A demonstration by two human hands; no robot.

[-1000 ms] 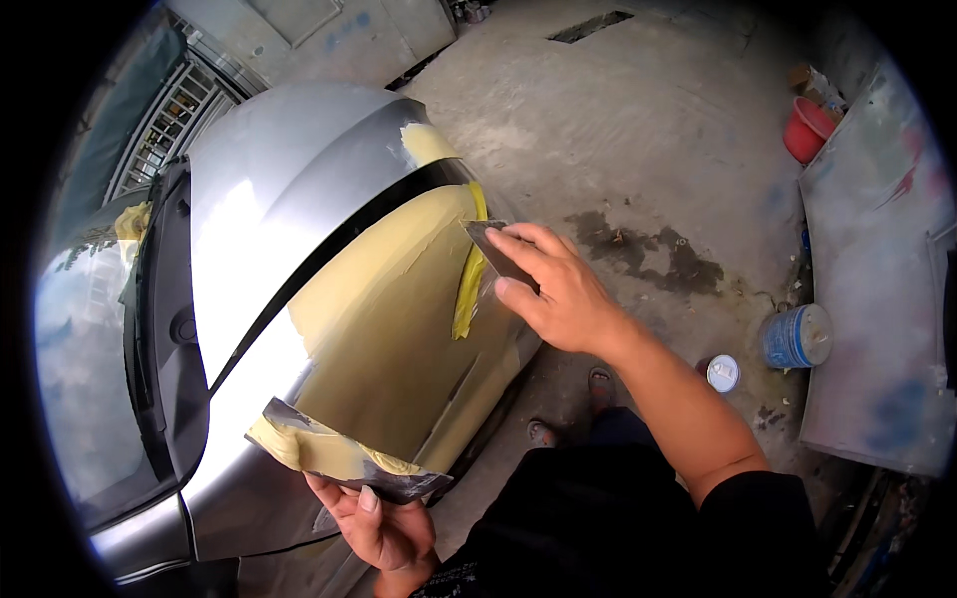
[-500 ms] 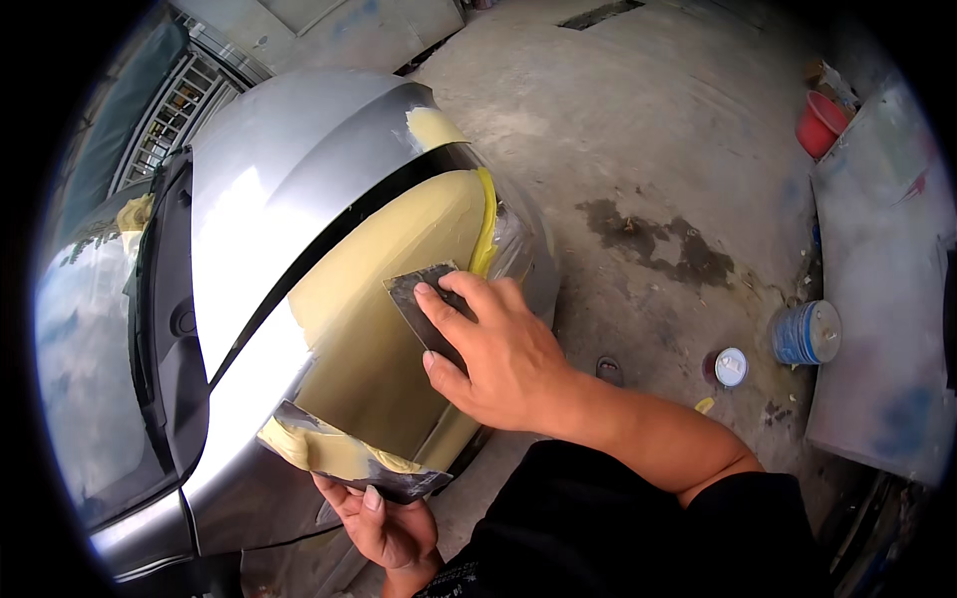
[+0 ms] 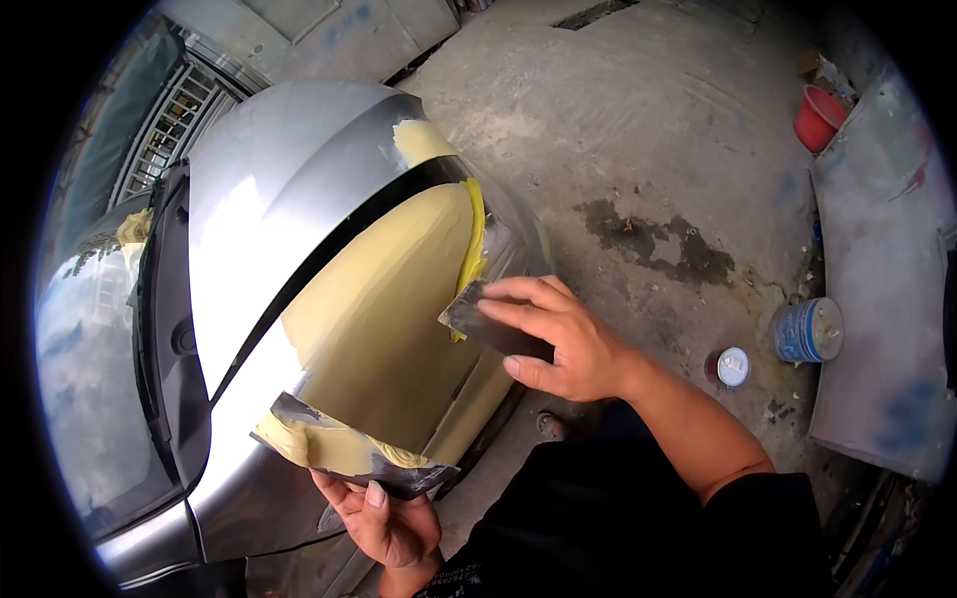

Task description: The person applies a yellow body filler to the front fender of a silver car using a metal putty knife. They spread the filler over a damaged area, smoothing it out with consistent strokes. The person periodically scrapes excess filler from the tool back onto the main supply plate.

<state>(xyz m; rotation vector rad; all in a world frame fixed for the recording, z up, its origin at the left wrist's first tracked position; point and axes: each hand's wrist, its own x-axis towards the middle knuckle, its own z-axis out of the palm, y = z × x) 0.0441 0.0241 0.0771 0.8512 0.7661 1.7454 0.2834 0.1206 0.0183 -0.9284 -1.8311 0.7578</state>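
Observation:
Yellow filler covers the fender (image 3: pixel 384 299) of a silver car, smooth and pale over most of the panel. My right hand (image 3: pixel 568 344) grips a dark flat spreader (image 3: pixel 498 324), fingers on top and thumb at its edge, over the fender's outer side. Beside the spreader's tip, a thick yellow ridge (image 3: pixel 474 234) of filler runs along the front edge. My left hand (image 3: pixel 384 523) holds a dark mixing board (image 3: pixel 339 448) from below, fingers partly hidden under it. Lumps of yellow filler lie on the board, mostly at its left end.
The silver hood (image 3: pixel 269 189) and windshield (image 3: pixel 95 379) are to the left, with another yellow filler patch (image 3: pixel 422 142) on the hood's front corner. On the concrete floor stand a small can (image 3: pixel 733 367), a blue bucket (image 3: pixel 805 331) and a red bucket (image 3: pixel 819 120). A grey panel (image 3: pixel 882 289) leans at right.
My right hand has moved to the right with the spreader, from the middle of the fender to its outer edge. My left hand and the board have barely shifted.

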